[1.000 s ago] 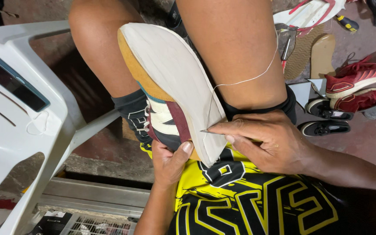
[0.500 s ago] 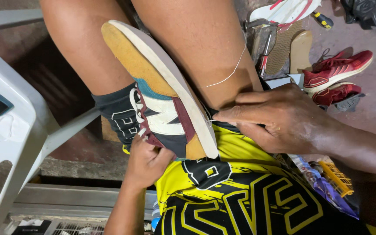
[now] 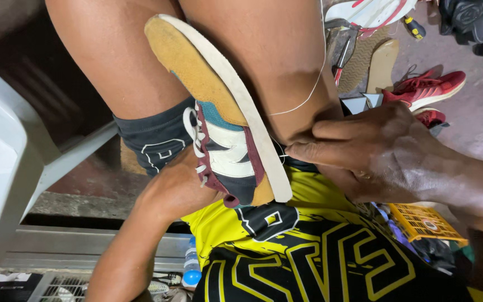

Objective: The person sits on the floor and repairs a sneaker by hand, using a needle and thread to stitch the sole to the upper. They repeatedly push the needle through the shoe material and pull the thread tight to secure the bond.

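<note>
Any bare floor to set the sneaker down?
Bare concrete floor at right, bordered by the red sneaker and yellow basket. Crowded top right: shoes, soles, tools. Left hand holds the multicoloured sneaker; right hand pinches thread.

Red sneakers (image 3: 429, 89) and loose soles (image 3: 381, 64) lie on the concrete floor (image 3: 476, 120).

I see my left hand (image 3: 171, 187) gripping the upper of a multicoloured suede sneaker with a cream sole (image 3: 225, 123), wedged sole-up between my knees. My right hand (image 3: 364, 151) pinches close at the sole's edge, where a thin white thread (image 3: 308, 95) runs up across my thigh. A red sneaker (image 3: 429, 88) lies on the concrete floor (image 3: 482, 120) beyond.
</note>
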